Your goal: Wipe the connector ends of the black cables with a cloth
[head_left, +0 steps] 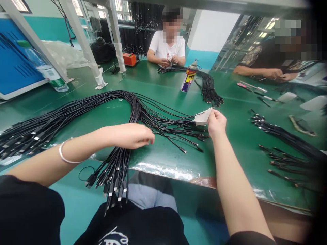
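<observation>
So both arms are out in front, forearms bare. Going by the spray can (188, 80), the left hand (138, 136) is off to its left and closer to the body, back of the hand facing up, fingers drooping in a loose curl. Honestly can't tell if they're gripping. The left forearm (94, 143) comes in low and pretty flat from the can's left. The right hand (217, 124) is on the near side, a bit right of the can, fingers folded in, thumb and index pinched. The right forearm (233, 180) angles up toward the can.

One held white slip (202, 117), one bracelet (61, 153)
</observation>
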### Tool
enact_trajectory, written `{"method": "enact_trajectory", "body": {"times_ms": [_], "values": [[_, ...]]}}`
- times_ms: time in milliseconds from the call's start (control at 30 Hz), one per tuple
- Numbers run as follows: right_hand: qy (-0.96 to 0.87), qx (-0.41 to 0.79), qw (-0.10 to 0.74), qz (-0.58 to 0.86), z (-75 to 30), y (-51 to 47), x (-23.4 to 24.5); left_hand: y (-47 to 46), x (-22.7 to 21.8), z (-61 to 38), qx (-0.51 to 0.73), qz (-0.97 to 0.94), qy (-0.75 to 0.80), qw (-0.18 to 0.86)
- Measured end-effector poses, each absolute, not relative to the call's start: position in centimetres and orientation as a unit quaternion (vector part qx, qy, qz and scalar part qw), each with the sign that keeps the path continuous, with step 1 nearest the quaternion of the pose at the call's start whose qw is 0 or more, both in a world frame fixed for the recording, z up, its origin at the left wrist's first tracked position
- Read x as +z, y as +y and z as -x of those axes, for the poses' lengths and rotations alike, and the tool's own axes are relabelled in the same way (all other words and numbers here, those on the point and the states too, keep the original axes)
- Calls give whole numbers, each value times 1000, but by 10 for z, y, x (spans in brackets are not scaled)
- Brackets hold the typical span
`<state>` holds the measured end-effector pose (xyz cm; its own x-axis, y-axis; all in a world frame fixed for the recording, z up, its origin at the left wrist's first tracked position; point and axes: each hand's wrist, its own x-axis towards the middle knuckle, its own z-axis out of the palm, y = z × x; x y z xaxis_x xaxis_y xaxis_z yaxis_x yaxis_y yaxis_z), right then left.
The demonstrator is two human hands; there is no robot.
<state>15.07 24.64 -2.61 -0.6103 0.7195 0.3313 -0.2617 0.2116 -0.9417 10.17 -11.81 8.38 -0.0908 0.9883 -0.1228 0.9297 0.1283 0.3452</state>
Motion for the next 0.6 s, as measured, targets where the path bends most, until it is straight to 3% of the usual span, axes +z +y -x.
{"method": "enact_trajectory", "body": {"times_ms": [133,200,400,600], "values": [[-770,537,280,199,-156,258,-37,-149,69,-113,-33,-655,741,147],[-801,498,259,210,-157,261,-39,-157,66,-114,-55,-662,733,147],[-767,485,342,244,-158,263,-34,-154,68,-110,-37,-677,717,161],[-692,536,402,268,-160,261,-25,-136,91,-94,126,-675,686,239]]}}
